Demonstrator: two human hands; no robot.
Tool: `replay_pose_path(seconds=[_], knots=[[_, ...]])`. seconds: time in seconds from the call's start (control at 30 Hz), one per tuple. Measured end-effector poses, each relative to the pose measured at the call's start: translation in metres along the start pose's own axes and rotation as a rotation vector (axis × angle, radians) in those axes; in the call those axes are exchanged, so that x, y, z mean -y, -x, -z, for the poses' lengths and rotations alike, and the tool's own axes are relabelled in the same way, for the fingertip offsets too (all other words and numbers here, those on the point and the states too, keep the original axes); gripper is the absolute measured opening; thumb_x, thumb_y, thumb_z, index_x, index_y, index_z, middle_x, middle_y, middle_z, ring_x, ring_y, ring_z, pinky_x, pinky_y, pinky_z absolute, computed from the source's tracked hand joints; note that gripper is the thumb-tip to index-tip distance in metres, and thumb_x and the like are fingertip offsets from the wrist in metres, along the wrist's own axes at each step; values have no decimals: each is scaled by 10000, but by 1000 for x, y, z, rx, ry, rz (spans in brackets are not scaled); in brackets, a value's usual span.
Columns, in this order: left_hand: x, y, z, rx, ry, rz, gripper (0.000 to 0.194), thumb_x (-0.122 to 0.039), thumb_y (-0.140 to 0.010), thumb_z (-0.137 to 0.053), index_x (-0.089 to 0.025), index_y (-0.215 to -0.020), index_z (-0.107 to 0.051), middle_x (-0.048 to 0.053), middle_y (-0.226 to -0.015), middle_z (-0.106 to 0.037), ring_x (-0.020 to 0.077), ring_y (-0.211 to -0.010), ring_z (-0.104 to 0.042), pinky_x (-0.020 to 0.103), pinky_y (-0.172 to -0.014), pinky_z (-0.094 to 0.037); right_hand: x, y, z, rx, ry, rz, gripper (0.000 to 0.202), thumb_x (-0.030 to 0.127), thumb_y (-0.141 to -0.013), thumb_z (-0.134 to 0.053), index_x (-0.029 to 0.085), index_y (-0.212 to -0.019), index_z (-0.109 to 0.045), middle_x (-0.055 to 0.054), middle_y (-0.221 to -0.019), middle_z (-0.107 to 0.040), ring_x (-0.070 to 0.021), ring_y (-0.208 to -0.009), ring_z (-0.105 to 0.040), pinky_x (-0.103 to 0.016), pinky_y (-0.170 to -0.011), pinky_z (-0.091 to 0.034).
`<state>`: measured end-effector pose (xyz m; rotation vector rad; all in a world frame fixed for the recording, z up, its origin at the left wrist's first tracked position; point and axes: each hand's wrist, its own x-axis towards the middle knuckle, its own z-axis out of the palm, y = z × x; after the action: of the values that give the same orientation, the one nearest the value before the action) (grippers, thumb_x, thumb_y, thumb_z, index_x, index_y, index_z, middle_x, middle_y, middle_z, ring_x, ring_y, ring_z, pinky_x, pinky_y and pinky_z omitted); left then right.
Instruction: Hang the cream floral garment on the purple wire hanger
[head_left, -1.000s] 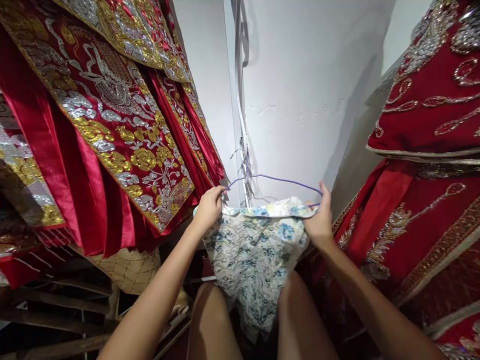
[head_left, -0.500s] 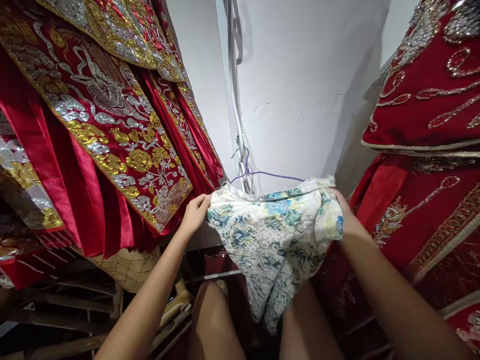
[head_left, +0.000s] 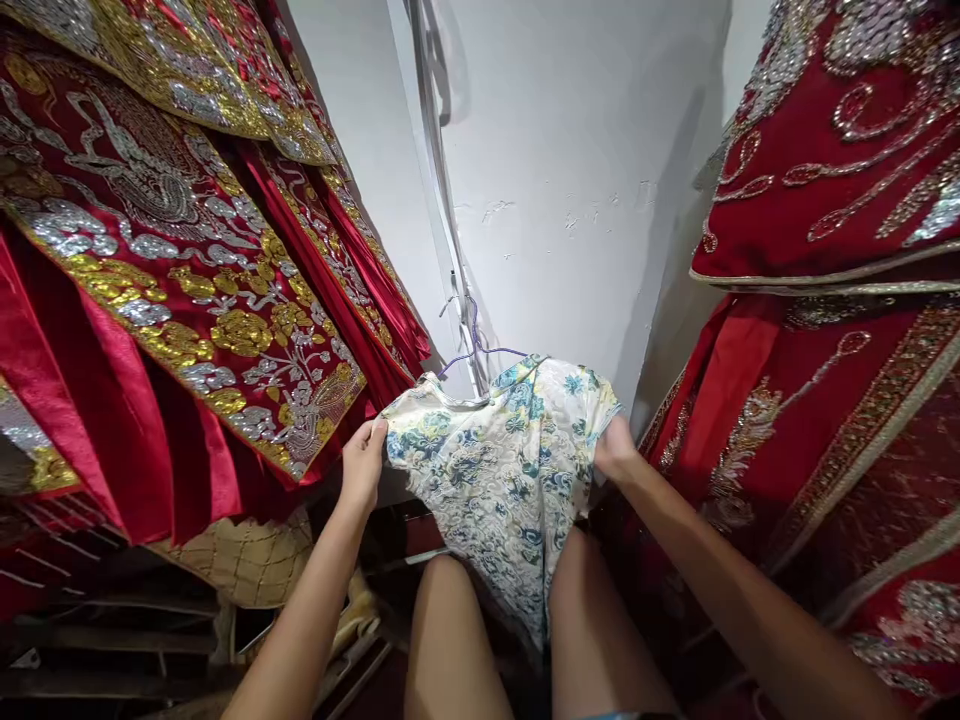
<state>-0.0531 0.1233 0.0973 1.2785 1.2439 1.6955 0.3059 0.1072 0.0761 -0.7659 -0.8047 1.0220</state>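
Note:
A white short-sleeved blouse (head_left: 487,470) with blue, green and yellow flowers hangs over a purple hanger (head_left: 475,345), whose top shows above the neckline. My left hand (head_left: 364,462) pinches the edge of the left sleeve between thumb and fingers. At the opposite sleeve is my right hand (head_left: 615,447), closed at the cuff, its fingertips partly hidden by the cloth. The lower part of the blouse drops in folds between my knees. The hanger's hook is at a white upright rail (head_left: 427,130) on the wall.
Red costumes with gold and silver sequins (head_left: 255,320) hang close on the left. More red beaded garments (head_left: 810,190) crowd the right side. A pale wall (head_left: 555,150) with scuffed paint stands ahead. Wooden slatted furniture (head_left: 150,640) sits low at the left, below a tan quilted cloth (head_left: 247,555).
The right sleeve has come down and inward, so the shoulder and front now lie smoother over the hanger. My left hand still grips its sleeve. The view has shifted slightly right.

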Motion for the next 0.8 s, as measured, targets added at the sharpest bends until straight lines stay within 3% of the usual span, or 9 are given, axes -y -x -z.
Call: replay_pose_path(seconds=[0.1, 0.17, 0.23, 0.37, 0.43, 0.5, 0.63, 0.73, 0.8], knots=[[-4, 6, -6, -75, 67, 9, 577, -669, -619, -794, -147, -840, -684, 14, -737, -667, 168, -695, -591, 270, -665, -464, 20, -10, 6, 9, -107, -25, 340, 542, -894, -651, 208, -896, -716, -63, -909, -776, -269, -978, -746, -407, -890, -616], [-18, 4, -10, -122, 105, 3, 579, -657, -625, -795, -149, -879, -686, 17, -777, -681, 163, -707, -600, 271, -680, -476, 39, -16, 9, 21, -130, -4, 230, 398, -765, -810, 205, -848, -716, -45, -834, -778, -270, -955, -759, -384, -895, -621], [-39, 2, -14, -142, 130, -24, 575, -613, -638, -807, -152, -963, -699, 35, -876, -707, 174, -773, -629, 280, -729, -497, 57, -19, 9, -1, -110, 32, 216, 282, -707, -854, 188, -852, -725, -46, -808, -775, -270, -933, -766, -375, -890, -628], [-82, 9, -13, -14, -79, -286, 547, -435, -707, -822, -200, -1186, -702, 74, -1234, -688, 245, -1111, -639, 336, -974, -485, 73, -8, 4, -93, -135, 63, 170, 287, -779, -796, 174, -885, -727, -72, -816, -778, -285, -935, -774, -407, -883, -640], [-91, 14, -8, 74, -231, -380, 494, -406, -756, -791, -206, -1200, -706, 75, -1284, -671, 268, -1202, -605, 367, -1062, -440, 72, 3, 1, -109, -154, 35, 146, 296, -820, -755, 173, -891, -721, -87, -840, -786, -294, -956, -773, -426, -891, -640], [-92, 15, -2, 117, -290, -370, 482, -434, -783, -766, -191, -1194, -703, 89, -1268, -674, 288, -1221, -594, 402, -1088, -427, 71, 10, -2, -86, -174, -41, 141, 308, -861, -701, 171, -890, -718, -102, -859, -792, -300, -976, -770, -442, -899, -638], [-90, -1, 4, 193, -168, -230, 622, -508, -790, -740, -212, -1318, -599, 129, -1395, -590, 320, -1316, -541, 440, -1077, -463, 79, 3, -11, 20, -207, -215, 174, 313, -927, -599, 182, -900, -710, -107, -892, -795, -295, -1013, -761, -468, -919, -627], [-98, -14, -3, 244, -92, -195, 676, -535, -829, -689, -257, -1413, -490, 150, -1498, -486, 331, -1382, -486, 469, -1078, -472, 85, -10, -18, -62, -221, -170, 161, 307, -922, -607, 183, -869, -695, -107, -868, -787, -295, -996, -762, -470, -909, -627], [-104, -14, -11, 280, -185, -278, 711, -539, -832, -684, -269, -1444, -441, 154, -1536, -430, 337, -1423, -429, 506, -1131, -416, 82, -8, -20, -191, -232, -61, 156, 326, -908, -634, 187, -856, -683, -95, -855, -778, -286, -971, -761, -454, -892, -632]])
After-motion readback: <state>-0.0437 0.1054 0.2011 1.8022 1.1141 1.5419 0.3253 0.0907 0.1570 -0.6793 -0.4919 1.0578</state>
